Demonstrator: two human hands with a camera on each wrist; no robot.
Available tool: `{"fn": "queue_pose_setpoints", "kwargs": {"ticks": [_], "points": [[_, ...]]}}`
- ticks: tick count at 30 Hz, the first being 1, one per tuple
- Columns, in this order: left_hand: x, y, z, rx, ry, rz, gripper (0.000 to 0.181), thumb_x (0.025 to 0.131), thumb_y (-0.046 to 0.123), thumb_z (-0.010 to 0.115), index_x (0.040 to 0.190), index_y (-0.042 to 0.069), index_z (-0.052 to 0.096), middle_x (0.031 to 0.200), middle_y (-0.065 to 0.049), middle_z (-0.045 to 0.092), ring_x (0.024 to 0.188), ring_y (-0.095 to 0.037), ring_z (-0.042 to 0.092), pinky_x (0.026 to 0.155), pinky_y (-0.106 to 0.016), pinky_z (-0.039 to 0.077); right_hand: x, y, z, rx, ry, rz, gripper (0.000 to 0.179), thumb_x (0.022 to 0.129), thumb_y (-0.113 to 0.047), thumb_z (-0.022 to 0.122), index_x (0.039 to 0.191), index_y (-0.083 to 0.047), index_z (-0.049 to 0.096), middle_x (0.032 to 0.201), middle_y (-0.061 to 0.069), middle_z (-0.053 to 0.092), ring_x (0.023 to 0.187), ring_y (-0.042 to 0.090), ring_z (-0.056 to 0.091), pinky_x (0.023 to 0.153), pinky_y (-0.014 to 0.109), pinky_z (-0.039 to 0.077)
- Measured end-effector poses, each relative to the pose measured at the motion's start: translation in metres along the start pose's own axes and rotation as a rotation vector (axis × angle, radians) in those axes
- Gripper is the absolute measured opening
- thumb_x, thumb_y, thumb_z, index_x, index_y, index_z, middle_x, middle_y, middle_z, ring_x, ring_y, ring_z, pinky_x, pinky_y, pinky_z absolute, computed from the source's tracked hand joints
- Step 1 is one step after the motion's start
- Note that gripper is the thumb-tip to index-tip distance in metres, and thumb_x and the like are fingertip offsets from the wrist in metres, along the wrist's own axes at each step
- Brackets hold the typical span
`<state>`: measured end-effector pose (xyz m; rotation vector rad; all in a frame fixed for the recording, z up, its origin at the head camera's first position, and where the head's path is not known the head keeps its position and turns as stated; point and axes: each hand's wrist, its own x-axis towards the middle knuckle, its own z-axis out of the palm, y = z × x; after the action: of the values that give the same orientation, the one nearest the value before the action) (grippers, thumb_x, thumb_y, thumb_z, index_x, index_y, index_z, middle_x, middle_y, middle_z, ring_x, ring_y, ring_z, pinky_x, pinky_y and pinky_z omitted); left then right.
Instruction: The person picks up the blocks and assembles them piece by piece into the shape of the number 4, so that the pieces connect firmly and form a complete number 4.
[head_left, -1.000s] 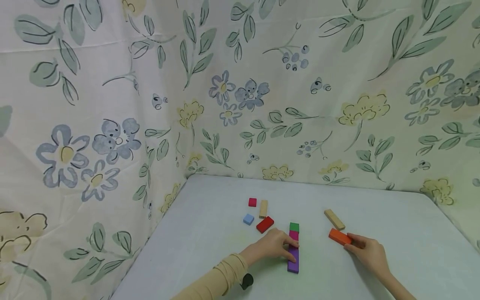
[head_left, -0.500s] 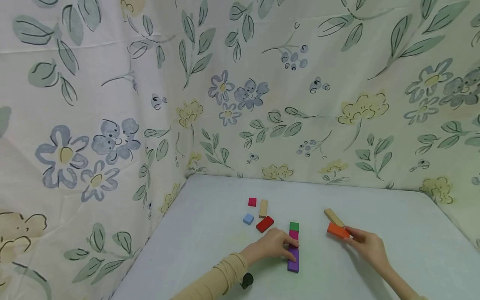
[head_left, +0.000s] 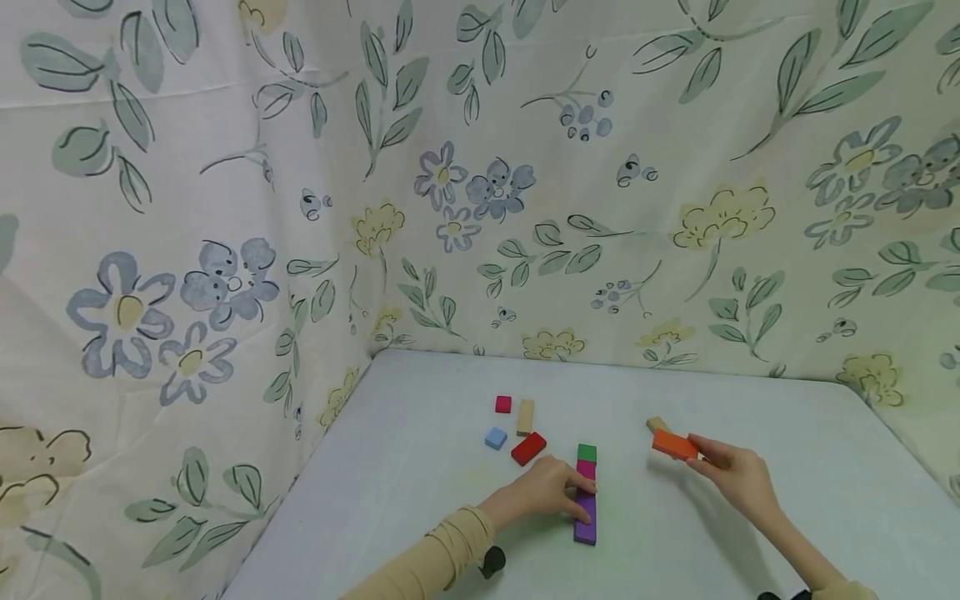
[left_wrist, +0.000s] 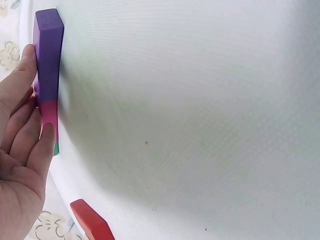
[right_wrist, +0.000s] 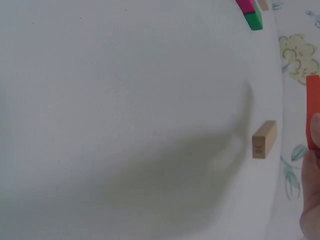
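Because the left hand (head_left: pixel 536 492) lies across the row of blocks, part of the purple block (head_left: pixel 586 533) and of the magenta block (head_left: pixel 587 469) is covered in the head view. The magenta block adjoins the far end of the purple block, and the green block (head_left: pixel 587 452) comes farther out in the same line. The thumb touches the purple block while a fingertip touches the magenta one; whether this hand grips or merely rests there cannot be told.

To the right of the purple block and farther out, the right hand pinches (head_left: pixel 742 483) an orange block (head_left: pixel 672 444) by one end, raised above the table (head_left: pixel 420 475). The orange block hides much of a wooden block (head_left: pixel 656 424); the right wrist view shows that block's end, its stamped mark hard to read. There, the frame's edge cuts off the orange block and most of the hand.

Left of the purple block and farther out lie a dark red block (head_left: pixel 528 448), a light blue block (head_left: pixel 496 437), a second wooden block (head_left: pixel 526 417) and a small red block (head_left: pixel 503 404). Just left of the purple block, a black object (head_left: pixel 492 562) is partly hidden by the sleeve (head_left: pixel 457 546) and hard to identify.
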<state>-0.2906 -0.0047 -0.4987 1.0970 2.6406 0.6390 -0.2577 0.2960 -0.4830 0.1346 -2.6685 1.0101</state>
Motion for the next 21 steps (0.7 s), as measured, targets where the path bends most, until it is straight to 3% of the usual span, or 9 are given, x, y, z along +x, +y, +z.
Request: {"fn": "queue_pose_setpoints", "kwargs": {"ticks": [4, 6, 9, 11, 14, 17, 21], "points": [[0.0, 0.0, 0.0, 0.002, -0.002, -0.007, 0.041, 0.075, 0.034, 0.079, 0.114, 0.026, 0.071, 0.11, 0.016, 0.07, 0.075, 0.004, 0.047, 0.063, -0.009, 0.034, 0.004, -0.005, -0.004, 0.009, 0.005, -0.023, 0.042, 0.083, -0.013, 0.073, 0.119, 0.005, 0.062, 0.112, 0.028, 0.065, 0.098, 0.039, 0.064, 0.063, 0.011, 0.051], [0.0, 0.0, 0.0, 0.002, -0.003, -0.01, 0.041, 0.074, 0.034, 0.079, 0.114, 0.026, 0.071, 0.111, 0.016, 0.069, 0.076, 0.005, 0.048, 0.063, -0.009, 0.035, 0.007, -0.007, -0.006, 0.018, 0.012, -0.042, 0.041, 0.083, -0.012, 0.072, 0.119, 0.005, 0.063, 0.112, 0.027, 0.065, 0.094, 0.019, 0.07, 0.063, 0.009, 0.049], [0.001, 0.0, 0.001, 0.007, -0.002, -0.011, 0.041, 0.074, 0.035, 0.079, 0.113, 0.026, 0.071, 0.111, 0.017, 0.069, 0.077, 0.006, 0.048, 0.064, -0.009, 0.035, 0.011, -0.01, -0.009, 0.038, 0.02, -0.071, 0.04, 0.083, -0.012, 0.072, 0.118, 0.005, 0.063, 0.112, 0.026, 0.065, 0.089, -0.01, 0.061, 0.064, 0.006, 0.047], [0.001, -0.001, 0.001, 0.01, 0.0, -0.012, 0.041, 0.074, 0.035, 0.079, 0.113, 0.027, 0.071, 0.11, 0.017, 0.069, 0.075, 0.006, 0.047, 0.063, -0.009, 0.035, 0.014, -0.013, -0.011, 0.038, 0.026, -0.09, 0.04, 0.083, -0.013, 0.072, 0.118, 0.004, 0.064, 0.112, 0.026, 0.066, 0.089, -0.017, 0.054, 0.065, 0.004, 0.046], [0.001, -0.001, 0.001, 0.008, -0.001, -0.014, 0.041, 0.074, 0.035, 0.08, 0.113, 0.027, 0.071, 0.109, 0.017, 0.07, 0.073, 0.005, 0.044, 0.062, -0.01, 0.034, 0.018, -0.019, -0.013, 0.036, 0.025, -0.097, 0.04, 0.084, -0.015, 0.072, 0.119, 0.004, 0.063, 0.113, 0.026, 0.066, 0.095, 0.007, 0.068, 0.066, 0.003, 0.045], [0.001, 0.0, 0.0, 0.007, -0.006, -0.015, 0.041, 0.074, 0.035, 0.079, 0.113, 0.027, 0.071, 0.109, 0.017, 0.07, 0.071, 0.004, 0.043, 0.061, -0.01, 0.033, 0.02, -0.023, -0.013, 0.038, 0.019, -0.098, 0.041, 0.085, -0.015, 0.071, 0.12, 0.004, 0.062, 0.114, 0.026, 0.065, 0.101, 0.034, 0.065, 0.067, 0.003, 0.044], [0.001, 0.0, 0.001, 0.011, -0.01, -0.013, 0.041, 0.074, 0.036, 0.079, 0.114, 0.027, 0.07, 0.109, 0.017, 0.07, 0.07, 0.005, 0.042, 0.061, -0.01, 0.033, 0.023, -0.028, -0.01, 0.059, 0.017, -0.095, 0.04, 0.085, -0.014, 0.071, 0.119, 0.005, 0.063, 0.113, 0.027, 0.065, 0.1, 0.037, 0.064, 0.067, 0.004, 0.045]]}}
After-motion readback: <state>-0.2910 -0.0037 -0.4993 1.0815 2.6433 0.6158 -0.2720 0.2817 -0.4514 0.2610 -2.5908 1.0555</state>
